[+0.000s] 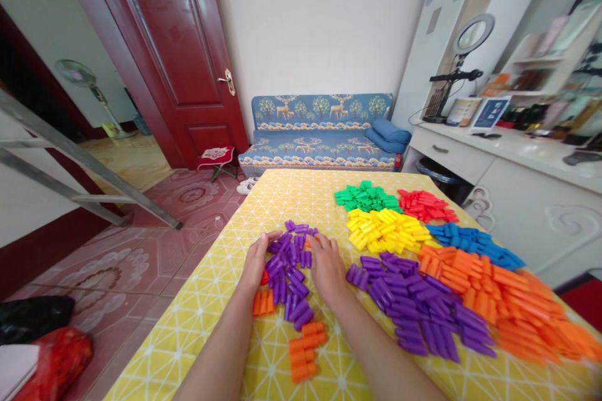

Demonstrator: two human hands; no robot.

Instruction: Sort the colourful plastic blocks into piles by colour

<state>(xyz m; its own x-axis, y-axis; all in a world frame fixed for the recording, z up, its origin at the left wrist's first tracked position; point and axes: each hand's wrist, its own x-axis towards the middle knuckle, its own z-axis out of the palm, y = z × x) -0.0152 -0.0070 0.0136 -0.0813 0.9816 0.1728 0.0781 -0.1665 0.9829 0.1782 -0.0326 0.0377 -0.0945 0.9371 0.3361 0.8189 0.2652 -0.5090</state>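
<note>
1. Both bare forearms are stretched forward from the lower edge of the view, and the hands are held apart.
2. The left hand (258,258) is turned inward, with its fingers extended forward and inward.
3. The right hand (327,263) is held back upward, its fingers slightly bent and parted; its palm is hidden.
4. The right forearm (376,344) is slanted inward.
</note>
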